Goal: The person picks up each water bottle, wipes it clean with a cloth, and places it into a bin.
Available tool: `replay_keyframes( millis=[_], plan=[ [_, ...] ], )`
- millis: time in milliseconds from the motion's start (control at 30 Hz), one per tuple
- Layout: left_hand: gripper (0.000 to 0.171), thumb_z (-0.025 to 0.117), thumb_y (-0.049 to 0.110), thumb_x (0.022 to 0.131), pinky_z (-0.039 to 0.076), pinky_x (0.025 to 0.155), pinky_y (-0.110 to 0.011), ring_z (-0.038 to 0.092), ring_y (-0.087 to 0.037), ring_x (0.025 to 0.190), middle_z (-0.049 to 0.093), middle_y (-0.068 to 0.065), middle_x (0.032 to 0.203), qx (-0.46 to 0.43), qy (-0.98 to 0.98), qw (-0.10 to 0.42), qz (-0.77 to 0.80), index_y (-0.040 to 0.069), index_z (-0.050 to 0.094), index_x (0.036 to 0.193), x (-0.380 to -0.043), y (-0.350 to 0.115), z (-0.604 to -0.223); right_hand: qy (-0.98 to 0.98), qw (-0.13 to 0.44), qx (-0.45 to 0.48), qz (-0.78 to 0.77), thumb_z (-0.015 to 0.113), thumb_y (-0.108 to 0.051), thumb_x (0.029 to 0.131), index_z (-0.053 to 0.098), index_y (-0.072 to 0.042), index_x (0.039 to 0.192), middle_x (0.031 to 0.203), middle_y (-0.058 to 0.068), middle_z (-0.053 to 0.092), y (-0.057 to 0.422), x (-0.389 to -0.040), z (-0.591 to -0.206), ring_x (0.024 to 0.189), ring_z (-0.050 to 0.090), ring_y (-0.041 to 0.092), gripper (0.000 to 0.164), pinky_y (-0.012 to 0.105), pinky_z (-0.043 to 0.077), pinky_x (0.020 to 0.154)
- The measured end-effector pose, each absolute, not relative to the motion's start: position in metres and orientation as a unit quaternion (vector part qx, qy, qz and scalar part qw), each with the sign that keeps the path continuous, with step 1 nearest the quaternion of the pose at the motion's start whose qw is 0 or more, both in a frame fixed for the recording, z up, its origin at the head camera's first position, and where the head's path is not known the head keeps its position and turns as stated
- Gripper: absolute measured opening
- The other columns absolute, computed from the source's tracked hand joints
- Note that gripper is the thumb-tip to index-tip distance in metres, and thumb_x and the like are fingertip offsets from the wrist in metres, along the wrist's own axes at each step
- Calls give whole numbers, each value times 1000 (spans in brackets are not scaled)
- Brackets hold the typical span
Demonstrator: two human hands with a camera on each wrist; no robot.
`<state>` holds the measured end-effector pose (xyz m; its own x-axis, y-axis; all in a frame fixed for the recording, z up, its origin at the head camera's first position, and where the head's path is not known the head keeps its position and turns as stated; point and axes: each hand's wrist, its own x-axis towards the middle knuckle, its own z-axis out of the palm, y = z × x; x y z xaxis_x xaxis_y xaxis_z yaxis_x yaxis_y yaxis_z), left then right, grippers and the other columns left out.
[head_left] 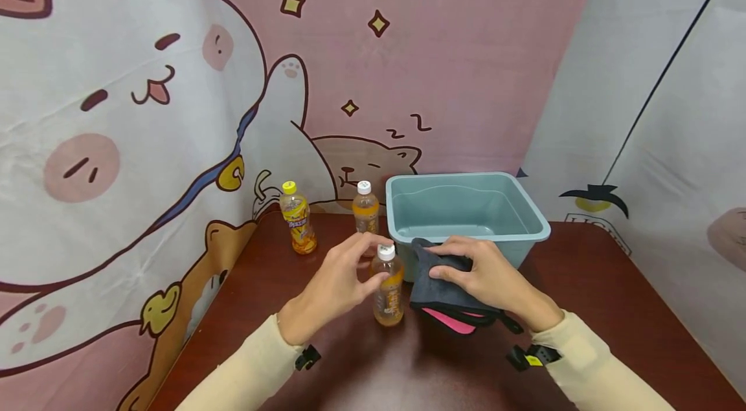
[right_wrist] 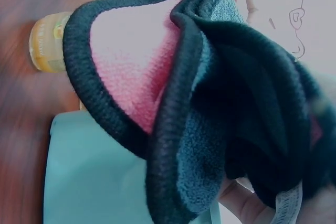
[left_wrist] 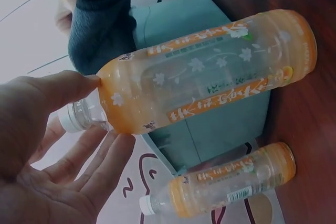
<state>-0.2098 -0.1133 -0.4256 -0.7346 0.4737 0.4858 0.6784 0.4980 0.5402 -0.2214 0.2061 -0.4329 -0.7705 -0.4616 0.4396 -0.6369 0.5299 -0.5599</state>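
Observation:
My left hand (head_left: pixel 335 275) is at the neck of the nearest plastic bottle (head_left: pixel 388 301), which has a white cap and an orange label. In the left wrist view, the thumb and fingers sit on either side of the neck of this bottle (left_wrist: pixel 199 72). My right hand (head_left: pixel 486 275) grips a folded dark grey cloth (head_left: pixel 437 285) with black edging and pink inner faces. Bunched layers of the cloth (right_wrist: pixel 131 61) fill much of the right wrist view and hide most of the fingers. The cloth is just right of the bottle, in front of the bin.
A blue-green plastic bin (head_left: pixel 466 237) stands at the back of the dark red-brown table (head_left: pixel 594 320). Left of it stands another white-capped bottle (head_left: pixel 366 209). A yellow-capped bottle (head_left: pixel 298 220) is farther left. A printed cloth backdrop (head_left: pixel 454 61) hangs behind.

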Motion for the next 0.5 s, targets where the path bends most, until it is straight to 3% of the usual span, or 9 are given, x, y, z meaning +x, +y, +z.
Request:
replay_keyframes(
  millis=[233, 500],
  plan=[
    [60, 99, 9, 95, 74, 93, -40, 77, -24, 104, 75, -6, 124, -311, -871, 166, -341, 13, 69, 147, -220, -120, -427, -868, 135, 305, 367, 95, -25, 101, 87, -25, 138, 121, -9, 86, 215, -218, -433, 100, 72, 6, 38, 24, 59, 73],
    [56, 96, 7, 97, 74, 96, -43, 79, -24, 112, 75, -9, 126, -290, -871, 195, -344, 12, 71, 147, -239, -127, -433, -863, 149, 296, 380, 95, -25, 100, 87, -26, 137, 120, -7, 86, 220, -213, -432, 100, 71, 7, 38, 23, 58, 69]
  ],
)
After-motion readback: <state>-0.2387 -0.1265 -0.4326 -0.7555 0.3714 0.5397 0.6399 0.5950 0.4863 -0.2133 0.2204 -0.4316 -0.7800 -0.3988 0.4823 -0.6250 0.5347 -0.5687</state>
